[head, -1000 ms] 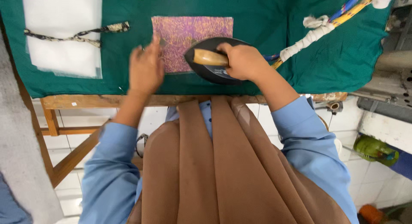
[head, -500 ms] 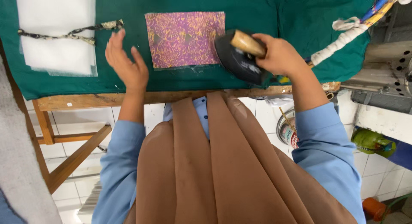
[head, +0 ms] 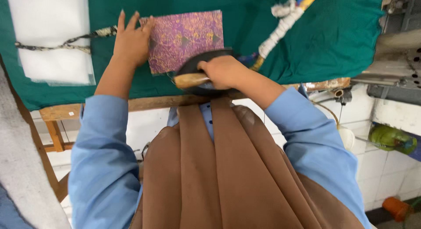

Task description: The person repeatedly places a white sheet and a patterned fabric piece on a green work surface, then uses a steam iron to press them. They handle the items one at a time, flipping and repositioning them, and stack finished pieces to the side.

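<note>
Head view: the left hand lies open, flat on the purple patterned cloth, while the right hand grips the black iron by its wooden handle on the green tabletop.

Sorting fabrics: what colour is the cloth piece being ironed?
Purple with a fine yellow pattern, cloth piece, seen in the head view.

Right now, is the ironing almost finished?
Hard to say. The purple cloth lies flat on the green table. The left hand steadies its edge, and the right hand holds the iron on its near corner. The rest is uncovered.
</note>
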